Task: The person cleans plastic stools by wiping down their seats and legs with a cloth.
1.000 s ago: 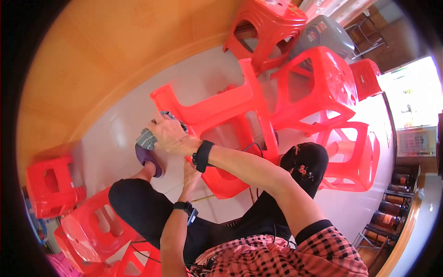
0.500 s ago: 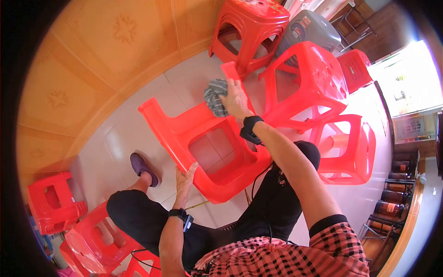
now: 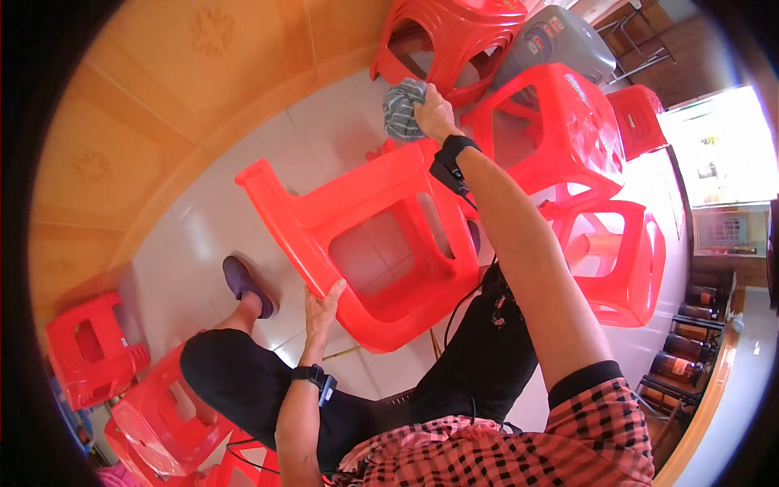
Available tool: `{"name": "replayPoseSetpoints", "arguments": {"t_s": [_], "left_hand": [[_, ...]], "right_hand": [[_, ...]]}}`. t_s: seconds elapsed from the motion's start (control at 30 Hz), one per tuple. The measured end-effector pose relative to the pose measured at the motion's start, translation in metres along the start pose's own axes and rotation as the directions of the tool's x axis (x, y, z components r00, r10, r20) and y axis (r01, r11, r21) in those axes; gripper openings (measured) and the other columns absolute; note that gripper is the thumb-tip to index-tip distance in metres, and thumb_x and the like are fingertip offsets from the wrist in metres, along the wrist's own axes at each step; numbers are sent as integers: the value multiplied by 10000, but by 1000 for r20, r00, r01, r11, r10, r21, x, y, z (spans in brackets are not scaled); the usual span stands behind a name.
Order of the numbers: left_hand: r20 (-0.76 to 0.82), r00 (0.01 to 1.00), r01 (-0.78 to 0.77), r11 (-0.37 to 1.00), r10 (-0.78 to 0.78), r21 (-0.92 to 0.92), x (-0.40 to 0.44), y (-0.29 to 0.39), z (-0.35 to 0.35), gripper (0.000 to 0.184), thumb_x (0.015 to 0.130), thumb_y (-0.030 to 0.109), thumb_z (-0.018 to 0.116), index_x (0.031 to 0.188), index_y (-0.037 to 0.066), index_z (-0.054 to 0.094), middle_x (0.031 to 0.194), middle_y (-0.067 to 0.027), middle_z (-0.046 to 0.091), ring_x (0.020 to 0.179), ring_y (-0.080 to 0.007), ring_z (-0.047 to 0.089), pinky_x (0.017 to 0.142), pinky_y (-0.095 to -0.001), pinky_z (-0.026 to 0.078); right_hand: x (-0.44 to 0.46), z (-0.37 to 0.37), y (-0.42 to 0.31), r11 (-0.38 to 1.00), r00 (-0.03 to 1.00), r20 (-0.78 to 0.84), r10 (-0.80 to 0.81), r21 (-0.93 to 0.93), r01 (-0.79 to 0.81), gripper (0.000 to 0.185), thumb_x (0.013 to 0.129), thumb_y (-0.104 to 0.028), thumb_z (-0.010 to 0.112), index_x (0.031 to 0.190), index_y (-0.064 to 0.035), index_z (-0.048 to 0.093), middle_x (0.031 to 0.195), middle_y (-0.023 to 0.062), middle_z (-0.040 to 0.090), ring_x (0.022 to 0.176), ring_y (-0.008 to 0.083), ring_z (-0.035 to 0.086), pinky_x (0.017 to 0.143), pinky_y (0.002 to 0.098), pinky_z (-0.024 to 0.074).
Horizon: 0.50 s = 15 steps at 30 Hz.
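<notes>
A red plastic stool (image 3: 312, 215) lies tipped in front of me, its legs pointing away toward the wall. My left hand (image 3: 323, 305) grips its near edge, thumb on top. My right hand (image 3: 436, 114) is closed on a grey striped cloth (image 3: 402, 110), at the far end of one of the stool's legs. The cloth is bunched up and partly covers the leg's tip. Black bands are on both wrists.
More red stools stand at the right (image 3: 580, 130) and back (image 3: 454, 32), beside a grey stool (image 3: 560, 45). Stacked red stools (image 3: 96, 349) are at the left. An orange panelled wall (image 3: 162, 105) runs behind. Bottles (image 3: 677, 365) sit on a rack at the far right.
My right hand has moved with the cloth from the near leg across to the other leg, then outward to its far end. My left hand has taken hold of the stool's near edge.
</notes>
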State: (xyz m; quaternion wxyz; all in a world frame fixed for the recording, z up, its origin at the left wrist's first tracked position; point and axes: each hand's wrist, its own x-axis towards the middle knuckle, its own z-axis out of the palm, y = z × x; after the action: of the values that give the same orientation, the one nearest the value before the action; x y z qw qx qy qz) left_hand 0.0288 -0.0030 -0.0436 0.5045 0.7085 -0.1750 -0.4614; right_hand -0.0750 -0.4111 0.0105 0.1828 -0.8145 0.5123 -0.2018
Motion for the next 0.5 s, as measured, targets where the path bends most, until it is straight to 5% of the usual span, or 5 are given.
{"name": "replayPoseSetpoints", "arguments": {"t_s": [0.27,0.5], "left_hand": [[22,1000,-1,1000,1,-22,7,-13,-3,662,793,384,742,1230,0,426,1143,-129,569,1031,-205,562,900,-335,462],[23,998,-53,997,55,-53,6,-13,-2,664,792,409,740,1214,3,426,1127,-128,577,1016,-208,568,904,-340,460]], "right_hand": [[-45,-1,50,966,968,-34,-250,59,251,404,837,-205,558,1166,-15,418,990,298,598,959,493,561,822,533,450],[-116,-16,57,995,985,170,-38,-85,53,435,858,-271,539,1040,111,437,910,359,587,854,514,583,772,566,466]]}}
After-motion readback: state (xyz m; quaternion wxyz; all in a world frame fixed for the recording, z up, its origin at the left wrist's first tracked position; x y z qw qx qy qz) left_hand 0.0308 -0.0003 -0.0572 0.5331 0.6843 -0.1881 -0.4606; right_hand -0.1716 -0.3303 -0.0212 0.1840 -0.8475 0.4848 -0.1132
